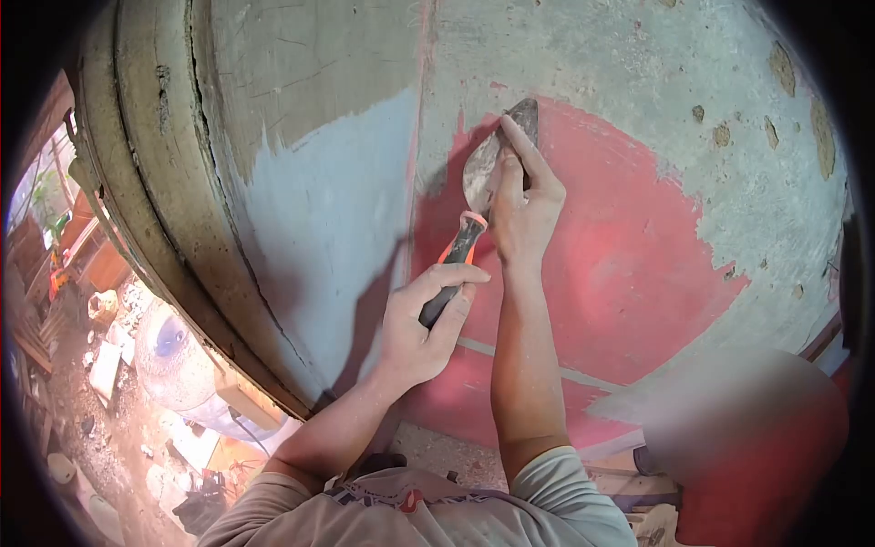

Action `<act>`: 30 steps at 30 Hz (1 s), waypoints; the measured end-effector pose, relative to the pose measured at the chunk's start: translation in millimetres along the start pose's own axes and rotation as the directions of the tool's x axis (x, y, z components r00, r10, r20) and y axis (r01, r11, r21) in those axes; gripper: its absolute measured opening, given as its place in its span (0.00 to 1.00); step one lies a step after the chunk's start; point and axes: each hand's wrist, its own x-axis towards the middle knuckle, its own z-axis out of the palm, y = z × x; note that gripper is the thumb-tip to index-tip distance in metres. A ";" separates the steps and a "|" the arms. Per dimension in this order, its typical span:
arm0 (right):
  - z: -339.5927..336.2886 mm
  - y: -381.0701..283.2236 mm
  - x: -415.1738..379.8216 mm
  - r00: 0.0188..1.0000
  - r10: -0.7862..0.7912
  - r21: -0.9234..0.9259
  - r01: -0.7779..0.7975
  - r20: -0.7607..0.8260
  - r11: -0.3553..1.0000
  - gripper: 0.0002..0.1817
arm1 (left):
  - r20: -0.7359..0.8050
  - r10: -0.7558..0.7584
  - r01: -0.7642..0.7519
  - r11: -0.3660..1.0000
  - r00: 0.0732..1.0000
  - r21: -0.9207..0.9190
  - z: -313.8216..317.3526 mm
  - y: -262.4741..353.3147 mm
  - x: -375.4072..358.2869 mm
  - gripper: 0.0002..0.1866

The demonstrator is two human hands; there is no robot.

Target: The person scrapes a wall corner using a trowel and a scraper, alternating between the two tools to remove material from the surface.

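A trowel [479, 175] with a worn, leaf-shaped metal blade and a black and orange handle lies tilted against the wall, its tip pointing up. My left hand [422, 319] is closed around the handle. Higher up, my right hand [529, 214] grips the blade, with the index finger stretched along it towards the tip. Behind the blade is a red painted patch [620, 228] with ragged edges on the grey-green wall [583, 55]. The blade's tip is near the patch's upper edge.
A pale blue patch [337, 182] covers the wall left of a vertical seam. A cracked wooden frame [173, 182] edges the wall. Beyond it, a rounded pale container [173, 365] stands among debris. At lower right, a blurred figure in red [756, 483] is close to my right arm.
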 end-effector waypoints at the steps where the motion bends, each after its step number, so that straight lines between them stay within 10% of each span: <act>1: -0.6 2.0 -1.5 1.000 -0.018 0.016 0.018 -0.001 1.000 0.20 | 0.004 -0.015 0.015 1.000 1.000 0.025 -0.3 1.9 -1.5 0.11; 30: 12.8 7.0 1.4 0.996 -0.092 -0.070 0.092 0.011 0.993 0.19 | -0.067 -0.006 0.006 1.000 0.998 -0.002 -5.2 -5.2 -3.2 0.11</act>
